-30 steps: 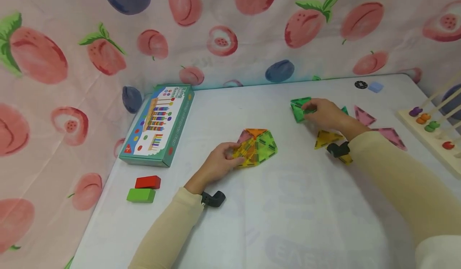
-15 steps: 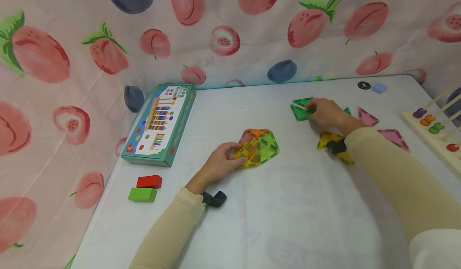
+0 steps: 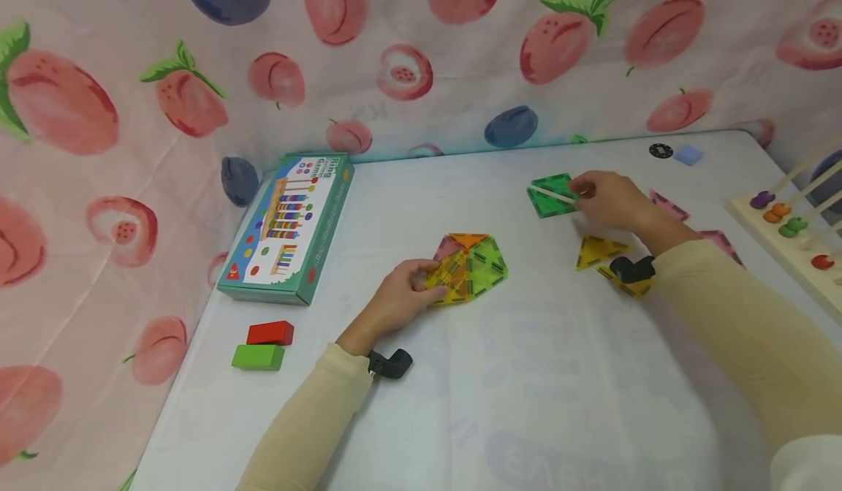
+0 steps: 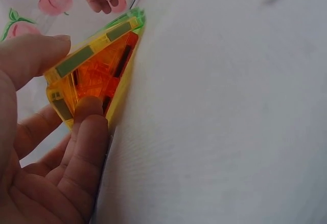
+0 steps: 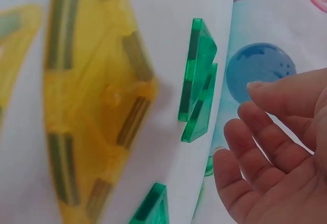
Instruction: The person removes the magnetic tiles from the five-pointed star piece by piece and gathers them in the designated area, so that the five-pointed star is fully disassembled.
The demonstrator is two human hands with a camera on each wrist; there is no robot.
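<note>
In the head view my left hand [image 3: 406, 297] holds a many-sided shape of magnetic tiles [image 3: 487, 266], coloured yellow, orange, pink and green. The left wrist view shows its thumb on the upper yellow tile [image 4: 82, 58] and fingertips against the near side, with orange tiles [image 4: 102, 73] inside. My right hand [image 3: 612, 202] hovers at the right end of two green triangular tiles [image 3: 549, 200], which lie side by side with a narrow gap. In the right wrist view its fingers are loosely bent, apart from the green tiles [image 5: 196, 75], and hold nothing.
Yellow triangular tiles [image 3: 598, 250] lie below the right wrist, and pink tiles [image 3: 669, 204] beyond it. A ring-game box [image 3: 289, 228], a red block [image 3: 270, 332] and a green block [image 3: 258, 357] are at left. A wooden peg board [image 3: 783, 246] stands at right.
My right hand has let go of the green tiles and drawn slightly right. The two green triangles now show a gap between them. My left hand stays in place on the tile shape.
</note>
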